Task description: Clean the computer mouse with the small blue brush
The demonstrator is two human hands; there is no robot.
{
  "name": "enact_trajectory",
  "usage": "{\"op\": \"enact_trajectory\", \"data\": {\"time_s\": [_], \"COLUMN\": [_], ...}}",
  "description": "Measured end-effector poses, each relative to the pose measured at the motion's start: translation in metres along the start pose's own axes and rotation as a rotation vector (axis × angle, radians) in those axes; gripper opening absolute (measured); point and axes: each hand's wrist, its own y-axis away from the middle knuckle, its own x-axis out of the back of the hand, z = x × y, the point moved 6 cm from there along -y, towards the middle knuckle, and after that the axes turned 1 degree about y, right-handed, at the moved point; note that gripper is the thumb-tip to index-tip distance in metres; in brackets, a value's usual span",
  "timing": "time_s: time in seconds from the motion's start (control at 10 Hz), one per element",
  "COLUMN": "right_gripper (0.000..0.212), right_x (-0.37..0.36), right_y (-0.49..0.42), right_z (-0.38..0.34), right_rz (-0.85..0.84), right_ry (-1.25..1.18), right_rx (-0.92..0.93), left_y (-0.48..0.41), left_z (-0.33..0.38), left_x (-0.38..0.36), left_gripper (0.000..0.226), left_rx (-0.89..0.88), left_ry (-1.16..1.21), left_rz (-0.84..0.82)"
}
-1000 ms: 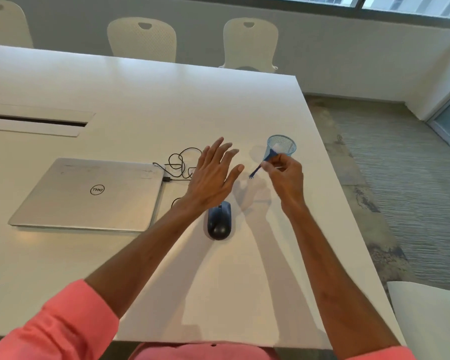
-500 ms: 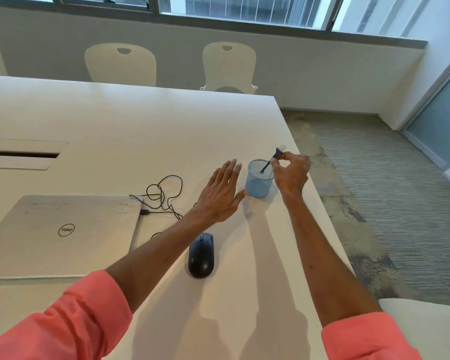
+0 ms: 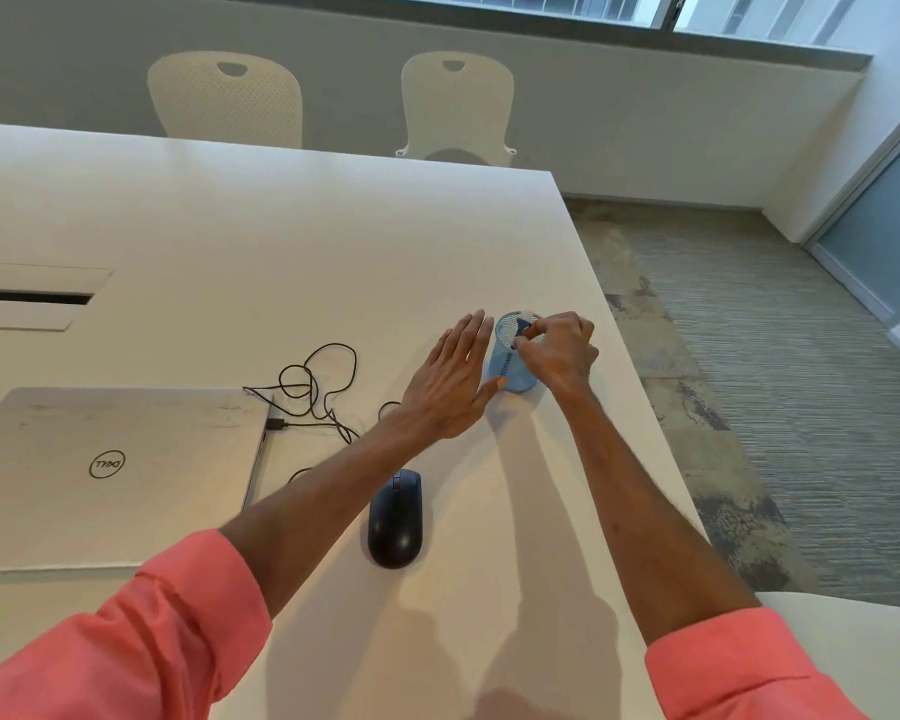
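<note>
We are pinching the brush (image 3: pixel 515 345) in our right hand (image 3: pixel 559 356), with fingertips curled round its upper part at the mouth of the cup (image 3: pixel 507 368). Fingers and mesh are hiding most of it. It seems to be standing steeply, lower end down inside the cup and a pale tip showing at the far rim. Whether it is going in or coming out, we cannot tell.

Our left hand (image 3: pixel 450 387) is lying open, fingers straight, holding nothing. It is just beside the cup's left wall, and the thumb appears to be touching the base.

The mouse (image 3: pixel 395 519) is resting on the table (image 3: pixel 333 241), nearer to us than both hands and between our forearms. Its long axis is running away from us, with the wheel end pointing far and slightly right, roughly toward the cup.

We are judging that the brush hand would have to come back toward us and leftward. The left hand is the nearer one, so it is better placed for steadying the mouse.
</note>
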Motion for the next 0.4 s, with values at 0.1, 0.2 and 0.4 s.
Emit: {"op": "enact_trajectory", "data": {"time_s": [0.1, 0.2, 0.4], "right_gripper": [0.023, 0.023, 0.024], "right_x": [-0.002, 0.001, 0.024], "right_y": [-0.001, 0.0, 0.008], "right_z": [0.002, 0.002, 0.001], "right_rz": [-0.033, -0.03, 0.068], "right_ry": [0.007, -0.003, -0.082], "right_rx": [-0.02, -0.016, -0.016], "left_y": [0.003, 0.003, 0.009], "left_z": [-0.003, -0.007, -0.001], "left_x": [-0.001, -0.001, 0.012], "left_gripper": [0.089, 0.089, 0.089], "left_rx": [0.005, 0.018, -0.001], "left_ry": [-0.011, -0.017, -0.03], "left_rz": [-0.004, -0.006, 0.028]}}
